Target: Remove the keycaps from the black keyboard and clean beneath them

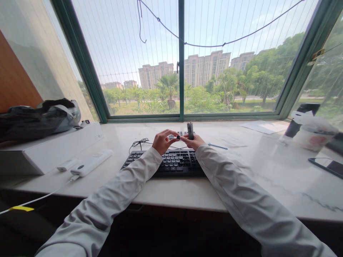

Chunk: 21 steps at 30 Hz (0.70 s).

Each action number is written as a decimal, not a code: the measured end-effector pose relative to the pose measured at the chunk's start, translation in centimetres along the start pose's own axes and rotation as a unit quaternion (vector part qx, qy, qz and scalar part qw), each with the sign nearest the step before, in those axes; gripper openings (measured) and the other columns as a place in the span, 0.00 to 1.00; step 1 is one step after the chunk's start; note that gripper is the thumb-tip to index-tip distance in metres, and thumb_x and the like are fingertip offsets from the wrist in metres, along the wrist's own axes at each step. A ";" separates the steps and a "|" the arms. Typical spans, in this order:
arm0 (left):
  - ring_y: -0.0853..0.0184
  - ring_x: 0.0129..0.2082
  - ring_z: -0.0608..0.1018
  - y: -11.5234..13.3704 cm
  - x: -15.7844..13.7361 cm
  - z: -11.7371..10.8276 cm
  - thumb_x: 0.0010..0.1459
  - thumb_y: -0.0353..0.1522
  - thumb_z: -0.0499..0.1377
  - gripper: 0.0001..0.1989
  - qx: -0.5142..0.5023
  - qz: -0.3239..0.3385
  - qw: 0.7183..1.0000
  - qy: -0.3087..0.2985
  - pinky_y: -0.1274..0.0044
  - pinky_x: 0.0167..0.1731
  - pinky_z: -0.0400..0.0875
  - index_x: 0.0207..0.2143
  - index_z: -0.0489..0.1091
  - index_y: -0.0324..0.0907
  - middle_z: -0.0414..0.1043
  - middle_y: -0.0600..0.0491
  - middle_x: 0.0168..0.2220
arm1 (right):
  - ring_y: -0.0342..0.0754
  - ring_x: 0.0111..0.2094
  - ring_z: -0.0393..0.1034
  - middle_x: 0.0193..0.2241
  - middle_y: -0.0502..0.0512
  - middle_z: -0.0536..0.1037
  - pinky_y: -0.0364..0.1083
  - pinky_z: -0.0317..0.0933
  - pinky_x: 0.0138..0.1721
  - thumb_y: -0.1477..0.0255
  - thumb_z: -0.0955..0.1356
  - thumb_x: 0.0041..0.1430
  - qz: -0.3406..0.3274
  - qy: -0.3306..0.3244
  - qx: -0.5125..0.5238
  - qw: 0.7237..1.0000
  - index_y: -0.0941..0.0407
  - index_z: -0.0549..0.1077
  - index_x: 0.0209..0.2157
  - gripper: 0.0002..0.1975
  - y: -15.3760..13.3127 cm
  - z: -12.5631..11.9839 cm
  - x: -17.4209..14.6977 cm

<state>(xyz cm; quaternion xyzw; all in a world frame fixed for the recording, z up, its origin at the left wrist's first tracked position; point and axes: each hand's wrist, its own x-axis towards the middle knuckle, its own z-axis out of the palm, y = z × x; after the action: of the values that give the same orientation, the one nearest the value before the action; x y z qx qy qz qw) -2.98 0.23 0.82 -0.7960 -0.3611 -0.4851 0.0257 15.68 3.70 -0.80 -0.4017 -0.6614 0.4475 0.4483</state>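
Above a black keyboard [171, 173], my left hand [161, 140] pinches a small black keycap [178, 137] between thumb and fingers. My right hand [195, 142] is closed round a dark, narrow block-shaped tool [190, 130] that stands upright; its exact kind is unclear. The right fingertips reach close to the keycap, and whether they touch it I cannot tell. On the keyboard, keycaps sit on the left and middle, while bare key sockets show toward the right. Several loose keycaps [173, 134] lie on the counter behind my hands, partly hidden by them.
A coiled cable [140, 142] lies behind the keyboard. Right of my hands is a thin blue stick [218, 146], with paper [264, 126], a plastic-bagged cup [312, 137] and a phone [328, 166] farther over. A white device [92, 162] and white box [53, 148] are left.
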 end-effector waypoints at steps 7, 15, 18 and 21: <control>0.75 0.20 0.70 0.3 -0.1 -0.1 0.55 0.45 0.58 0.17 0.013 -0.029 0.999 -0.020 0.80 0.24 0.68 0.40 0.75 0.45 0.76 0.51 0.40 | 0.39 0.18 0.56 0.14 0.46 0.62 0.41 0.51 0.19 0.51 0.72 0.38 0.004 0.007 -0.010 1.000 0.59 0.76 0.32 0.26 -0.1 -0.1 0.0; 0.74 0.22 0.73 0.6 -0.1 -0.2 0.50 0.46 0.62 0.17 0.012 -0.033 0.999 -0.003 0.81 0.22 0.67 0.36 0.75 0.43 0.78 0.52 0.37 | 0.39 0.18 0.55 0.14 0.45 0.62 0.42 0.51 0.20 0.52 0.73 0.38 0.007 0.004 -0.037 0.999 0.59 0.77 0.32 0.25 -0.7 0.1 -0.6; 0.73 0.24 0.74 0.6 -0.1 -0.2 0.52 0.45 0.61 0.17 0.015 -0.028 0.999 -0.011 0.81 0.21 0.67 0.37 0.76 0.43 0.78 0.52 0.38 | 0.39 0.18 0.55 0.14 0.45 0.62 0.42 0.51 0.21 0.52 0.72 0.38 0.007 0.007 -0.039 0.999 0.59 0.77 0.32 0.25 -0.6 0.1 -0.6; 0.75 0.20 0.71 0.6 -0.1 -0.1 0.53 0.45 0.61 0.16 0.023 -0.030 0.999 -0.012 0.81 0.21 0.67 0.37 0.76 0.43 0.77 0.52 0.39 | 0.39 0.18 0.55 0.15 0.46 0.63 0.42 0.51 0.21 0.52 0.72 0.39 0.004 0.011 -0.036 0.999 0.59 0.77 0.33 0.26 -0.3 0.1 -0.3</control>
<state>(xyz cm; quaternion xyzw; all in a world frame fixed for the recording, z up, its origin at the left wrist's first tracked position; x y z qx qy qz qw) -2.73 -0.31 1.03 -0.7898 -0.3959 -0.4677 0.0257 15.63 3.28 -0.58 -0.4248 -0.6706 0.4210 0.4389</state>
